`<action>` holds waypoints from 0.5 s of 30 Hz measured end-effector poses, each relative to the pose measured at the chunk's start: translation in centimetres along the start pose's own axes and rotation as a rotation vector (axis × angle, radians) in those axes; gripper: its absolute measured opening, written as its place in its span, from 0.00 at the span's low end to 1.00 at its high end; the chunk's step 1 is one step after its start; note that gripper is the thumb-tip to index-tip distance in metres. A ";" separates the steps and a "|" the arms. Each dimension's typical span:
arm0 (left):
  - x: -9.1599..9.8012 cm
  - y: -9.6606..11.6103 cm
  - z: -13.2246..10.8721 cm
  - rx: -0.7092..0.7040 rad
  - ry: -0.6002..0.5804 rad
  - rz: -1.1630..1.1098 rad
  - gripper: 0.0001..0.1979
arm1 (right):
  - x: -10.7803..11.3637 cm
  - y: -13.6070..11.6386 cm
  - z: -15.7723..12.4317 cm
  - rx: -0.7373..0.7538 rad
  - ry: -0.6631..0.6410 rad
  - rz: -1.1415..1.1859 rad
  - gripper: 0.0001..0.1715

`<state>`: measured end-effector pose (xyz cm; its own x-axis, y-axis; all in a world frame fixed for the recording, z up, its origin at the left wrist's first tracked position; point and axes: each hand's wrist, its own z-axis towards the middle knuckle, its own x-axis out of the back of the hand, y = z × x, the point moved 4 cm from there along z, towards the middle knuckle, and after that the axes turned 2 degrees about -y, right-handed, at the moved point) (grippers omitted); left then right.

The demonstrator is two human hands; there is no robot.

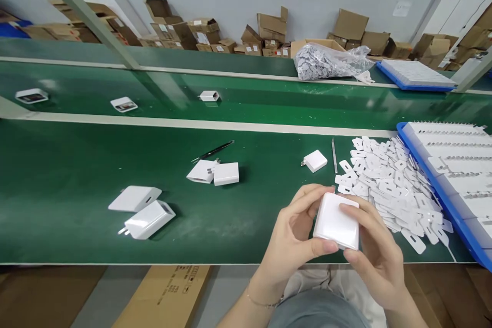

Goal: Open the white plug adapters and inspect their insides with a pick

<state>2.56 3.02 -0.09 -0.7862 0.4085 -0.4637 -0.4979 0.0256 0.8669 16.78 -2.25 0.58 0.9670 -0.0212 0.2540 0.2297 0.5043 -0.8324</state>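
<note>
A white square charger housing is held above the green table's front edge, at the lower right. My left hand grips its left side, thumb below and fingers at the top corner. On the other side, my right hand closes on it with a finger across its face and the thumb at its lower edge. Just beyond lie another white charger and a thin grey blade tool. To their right spreads a heap of flat white pieces.
A blue tray of white chargers borders the heap on the right. Four loose chargers, including one at the left, and black tweezers lie on the table. Behind runs a green conveyor belt carrying white housings.
</note>
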 end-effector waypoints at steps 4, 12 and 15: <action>-0.4 -0.2 0.2 -0.034 0.029 0.000 0.29 | -0.2 -0.6 0.1 0.145 0.048 -0.121 0.23; -1.5 -0.5 -0.1 0.019 0.146 0.002 0.32 | -0.3 -0.7 1.0 0.310 0.154 -0.292 0.20; -1.6 -1.3 0.1 0.032 0.196 -0.012 0.31 | -0.2 0.2 1.3 0.241 0.161 -0.180 0.19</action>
<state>4.48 2.45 -0.45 -0.8380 0.2225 -0.4983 -0.4985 0.0594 0.8648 16.54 -1.04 1.01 0.9226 -0.2546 0.2897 0.3843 0.6693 -0.6359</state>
